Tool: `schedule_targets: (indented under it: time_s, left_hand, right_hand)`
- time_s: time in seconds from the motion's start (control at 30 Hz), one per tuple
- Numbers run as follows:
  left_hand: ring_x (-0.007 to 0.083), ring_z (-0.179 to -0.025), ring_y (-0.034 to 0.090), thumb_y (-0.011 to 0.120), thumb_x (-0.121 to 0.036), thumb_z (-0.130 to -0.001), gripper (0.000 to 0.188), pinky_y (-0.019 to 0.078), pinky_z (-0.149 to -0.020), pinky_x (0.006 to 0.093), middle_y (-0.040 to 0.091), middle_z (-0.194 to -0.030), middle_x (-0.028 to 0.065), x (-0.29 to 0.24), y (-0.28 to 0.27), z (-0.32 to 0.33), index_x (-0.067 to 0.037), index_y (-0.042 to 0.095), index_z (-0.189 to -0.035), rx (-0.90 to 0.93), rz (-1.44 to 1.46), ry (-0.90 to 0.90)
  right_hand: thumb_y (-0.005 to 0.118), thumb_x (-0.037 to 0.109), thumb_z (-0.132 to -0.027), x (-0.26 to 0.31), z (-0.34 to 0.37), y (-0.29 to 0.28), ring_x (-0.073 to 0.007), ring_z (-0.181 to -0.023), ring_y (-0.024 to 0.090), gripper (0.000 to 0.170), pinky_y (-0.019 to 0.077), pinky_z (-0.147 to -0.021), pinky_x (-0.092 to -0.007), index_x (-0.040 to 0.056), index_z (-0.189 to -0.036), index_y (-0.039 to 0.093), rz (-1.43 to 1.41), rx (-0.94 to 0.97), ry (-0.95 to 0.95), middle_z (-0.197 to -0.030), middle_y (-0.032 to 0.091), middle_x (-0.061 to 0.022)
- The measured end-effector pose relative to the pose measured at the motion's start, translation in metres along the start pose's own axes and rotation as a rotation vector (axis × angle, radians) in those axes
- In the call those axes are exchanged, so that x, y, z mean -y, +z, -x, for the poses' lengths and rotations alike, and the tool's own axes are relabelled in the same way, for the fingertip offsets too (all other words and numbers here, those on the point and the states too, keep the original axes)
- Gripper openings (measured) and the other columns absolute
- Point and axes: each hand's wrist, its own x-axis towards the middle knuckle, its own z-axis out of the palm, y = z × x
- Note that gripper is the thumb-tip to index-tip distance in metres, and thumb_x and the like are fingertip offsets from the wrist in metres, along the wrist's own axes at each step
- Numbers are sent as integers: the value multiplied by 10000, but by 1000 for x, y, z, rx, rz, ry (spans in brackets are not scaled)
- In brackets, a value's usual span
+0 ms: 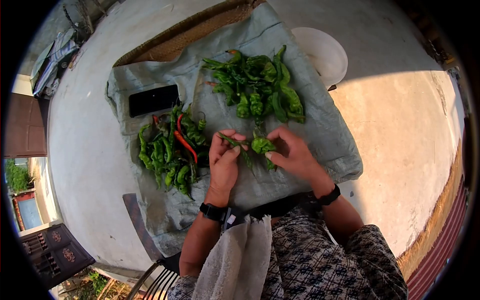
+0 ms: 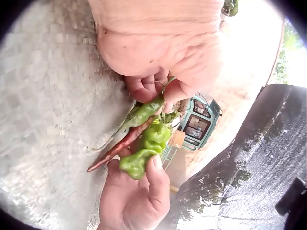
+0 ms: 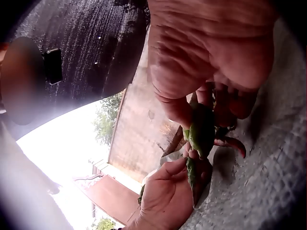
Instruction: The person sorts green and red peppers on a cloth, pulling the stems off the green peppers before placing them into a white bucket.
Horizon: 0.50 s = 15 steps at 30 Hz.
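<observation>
While the left hand pinches one slim green chili in curled fingers, the right hand has thumb and fingers closed on one crinkled green pepper, hands close together, forearms reaching forward. One red chili shows between them; can't tell which hand has it. Two pepper piles, too tangled to count: left pile, right pile, both on one gray-green woven sheet. One black phone, one white basin; no readable labels.
</observation>
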Motion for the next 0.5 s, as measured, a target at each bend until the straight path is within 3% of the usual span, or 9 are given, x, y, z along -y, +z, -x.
schedule_targets:
  time_s: [0.5]
  left_hand:
    - [192,-1215,615,673,2,-998,513,465,-1115,362,603,-1442,138,-3,6,-1,-44,494,-1477,42,-63,-58]
  right_hand:
    - [767,31,-916,-7,-1,-6,-89,-959,618,337,527,-827,-279,39,-1181,559,-254,175,81,-1049,625,-16]
